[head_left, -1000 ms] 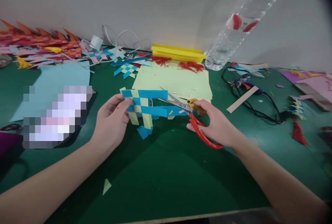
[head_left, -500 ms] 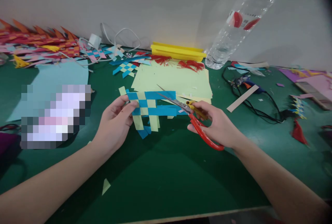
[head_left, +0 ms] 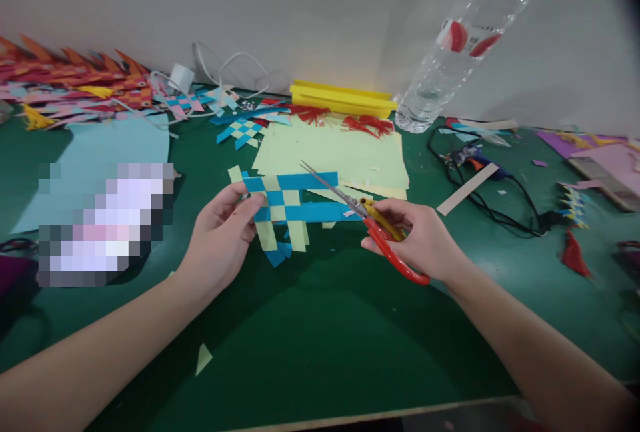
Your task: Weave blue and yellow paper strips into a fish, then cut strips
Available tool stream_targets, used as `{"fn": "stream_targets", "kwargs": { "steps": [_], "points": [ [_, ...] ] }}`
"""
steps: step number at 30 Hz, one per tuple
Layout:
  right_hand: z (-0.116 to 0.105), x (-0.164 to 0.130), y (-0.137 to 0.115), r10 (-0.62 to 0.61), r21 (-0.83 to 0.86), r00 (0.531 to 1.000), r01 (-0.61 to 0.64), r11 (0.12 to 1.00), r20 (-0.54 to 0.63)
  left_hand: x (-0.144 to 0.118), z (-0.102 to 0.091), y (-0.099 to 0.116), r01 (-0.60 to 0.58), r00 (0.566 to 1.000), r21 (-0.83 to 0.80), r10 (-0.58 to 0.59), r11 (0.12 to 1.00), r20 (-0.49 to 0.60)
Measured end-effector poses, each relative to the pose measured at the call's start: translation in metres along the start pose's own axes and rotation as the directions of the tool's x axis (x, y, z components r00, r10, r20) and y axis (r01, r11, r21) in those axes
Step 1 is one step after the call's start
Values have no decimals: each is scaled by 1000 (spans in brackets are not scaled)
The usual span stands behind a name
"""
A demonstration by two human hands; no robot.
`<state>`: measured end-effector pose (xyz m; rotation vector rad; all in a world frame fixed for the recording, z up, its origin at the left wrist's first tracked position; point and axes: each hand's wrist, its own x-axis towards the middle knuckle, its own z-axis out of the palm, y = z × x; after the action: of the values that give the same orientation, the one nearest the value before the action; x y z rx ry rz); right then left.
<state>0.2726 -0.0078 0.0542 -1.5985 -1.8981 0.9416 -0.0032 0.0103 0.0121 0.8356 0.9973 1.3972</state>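
My left hand (head_left: pixel 227 229) pinches the left end of a woven paper piece (head_left: pixel 275 199), a checkered lattice of blue and pale green strips. Loose blue strip ends point right, while green and blue ends hang below. In my right hand (head_left: pixel 410 229) is a pair of scissors (head_left: pixel 370 219) with red and yellow handles. Its slim blades point up and left, nearly together, crossing in front of the upper blue strip. Whether they touch the paper I cannot tell. The lower blue strip reaches to near the scissors' pivot.
Behind the weave lie pale green sheets (head_left: pixel 330 145), red tassels (head_left: pixel 367 126) and folded yellow paper (head_left: pixel 345 97). A clear plastic bottle (head_left: pixel 450 72) stands back right, near black cords (head_left: pixel 480 199). At left are a blurred-out phone (head_left: pixel 110 225) and blue paper (head_left: pixel 125 142).
The scissors' blades have drawn closer together and the red handle has risen slightly. The right-hand strips now show more clearly apart. My left hand has hardly moved.
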Motion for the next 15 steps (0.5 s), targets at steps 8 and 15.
{"fn": "stream_targets", "kwargs": {
  "steps": [8, 15],
  "points": [
    [-3, 1, 2, 12, 31, 999, -10, 999, -53, 1, 4, 3, -11, 999, -77, 8, 997, -40],
    [-2, 5, 1, -40, -93, 998, 35, 995, -50, 7, -2, 4, -54, 996, -59, 50, 997, -74]
  ]
}}
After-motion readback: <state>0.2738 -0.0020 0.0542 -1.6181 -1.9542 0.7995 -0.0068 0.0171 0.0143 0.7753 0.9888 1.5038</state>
